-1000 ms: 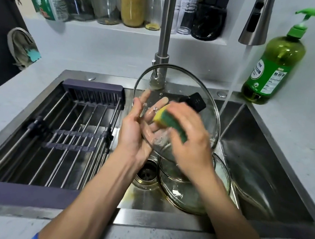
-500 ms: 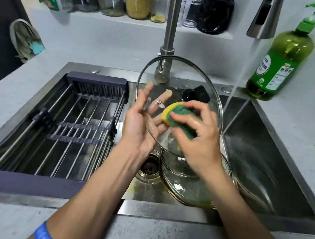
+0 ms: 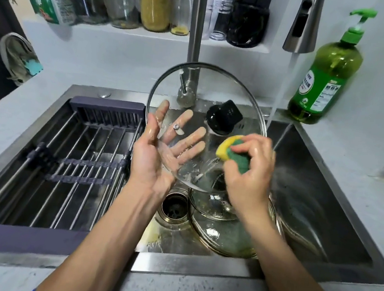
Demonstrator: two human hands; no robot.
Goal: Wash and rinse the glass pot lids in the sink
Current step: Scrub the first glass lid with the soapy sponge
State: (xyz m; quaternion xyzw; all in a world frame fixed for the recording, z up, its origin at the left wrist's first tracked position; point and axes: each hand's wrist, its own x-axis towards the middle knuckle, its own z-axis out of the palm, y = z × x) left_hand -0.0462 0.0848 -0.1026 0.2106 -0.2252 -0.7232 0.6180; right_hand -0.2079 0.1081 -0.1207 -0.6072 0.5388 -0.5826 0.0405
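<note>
Above the steel sink (image 3: pixel 322 208), a person holds a glass pot lid (image 3: pixel 206 94) tilted, its black knob (image 3: pixel 224 119) turned away toward the tap. The left hand (image 3: pixel 161 151) supports the lid from behind: its fingers are straight and spread flat against the far side of the glass, and the thumb lies over the metal rim at the left. This grip is wide and flat, not curled. The right hand (image 3: pixel 247 173) pinches a yellow and green sponge (image 3: pixel 233 153) and presses it on the near face of the lid, at its lower right part. Two more glass lids (image 3: pixel 219 234) lie stacked on the sink bottom under the right hand, just beside the drain (image 3: pixel 174 208). Water runs from the spray head (image 3: pixel 303 24) and falls to the right of the held lid without hitting it. A dish rack (image 3: pixel 66 150) spans the left part of the sink, and a green soap bottle (image 3: pixel 325 79) stands on the desk (image 3: pixel 365 146) at the right.

I judge that the lid is stiff, rather heavy for its size, and fragile if it knocks against steel. It looks wet, so it is probably slippery. A flat palm alone seems unsafe for rinsing; the knob or the metal rim would give a surer hold. The scrubbing looks unfinished and the rinse is not yet done.
</note>
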